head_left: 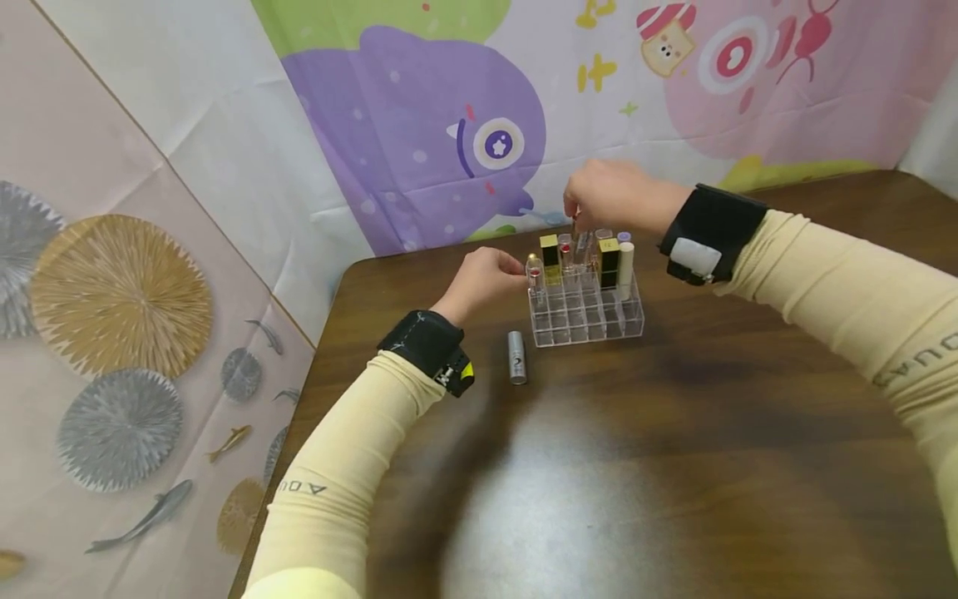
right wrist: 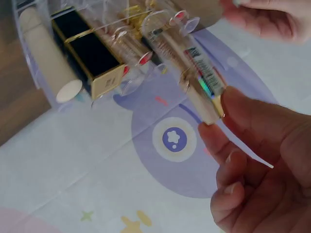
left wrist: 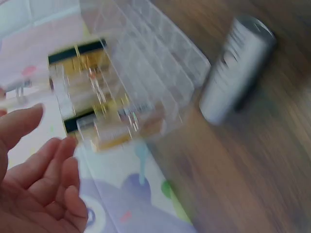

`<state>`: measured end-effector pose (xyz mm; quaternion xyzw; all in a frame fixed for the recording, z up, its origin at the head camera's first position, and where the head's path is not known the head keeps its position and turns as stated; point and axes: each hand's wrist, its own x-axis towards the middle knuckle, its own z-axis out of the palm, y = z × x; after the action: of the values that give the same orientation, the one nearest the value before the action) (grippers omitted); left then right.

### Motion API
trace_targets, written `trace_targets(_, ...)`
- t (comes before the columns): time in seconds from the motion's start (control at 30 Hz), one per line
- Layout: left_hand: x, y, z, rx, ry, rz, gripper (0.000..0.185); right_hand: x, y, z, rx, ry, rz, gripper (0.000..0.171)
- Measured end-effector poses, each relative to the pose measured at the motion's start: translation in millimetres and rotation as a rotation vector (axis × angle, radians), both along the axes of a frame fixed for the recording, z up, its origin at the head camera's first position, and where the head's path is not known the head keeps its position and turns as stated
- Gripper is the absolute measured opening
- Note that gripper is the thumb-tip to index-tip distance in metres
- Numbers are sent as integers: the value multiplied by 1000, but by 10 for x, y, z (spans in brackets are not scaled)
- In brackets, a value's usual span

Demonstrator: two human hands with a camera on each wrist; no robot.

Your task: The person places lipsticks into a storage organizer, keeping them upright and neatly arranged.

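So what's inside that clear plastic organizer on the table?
The clear organizer holds several lipsticks standing in its back rows: a black-and-gold one, a cream tube and clear-capped ones. The front compartments look empty. The right hand covers the top of one tube.

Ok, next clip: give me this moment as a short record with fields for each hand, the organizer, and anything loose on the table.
right hand: pinches the top of a clear tube standing in the organizer's back row
left hand: at the organizer's left side; grip unclear
organizer: clear, gridded; lipsticks upright in back rows, front cells bare
loose: silver tube lying on the brown table
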<state>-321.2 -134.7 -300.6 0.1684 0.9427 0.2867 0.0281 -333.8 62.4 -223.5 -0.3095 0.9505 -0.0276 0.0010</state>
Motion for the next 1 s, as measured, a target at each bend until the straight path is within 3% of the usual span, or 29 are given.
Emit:
trace_targets(0.2, 8, 302, 9, 139, -19, -3, 34, 7, 24, -12, -58, -13, 29, 20)
trace_targets(0.47, -13, 420, -23, 141, -28, -40, 16, 42, 64, -6, -125, -58, 10, 20)
trace_targets(0.67, -62, 395, 30, 34, -19, -96, 19, 38, 146, -51, -155, -67, -8, 18)
trace_targets(1.0, -124, 412, 354, -279, 89, -140, 23, 16, 451, -199, -158, -90, -54, 22)
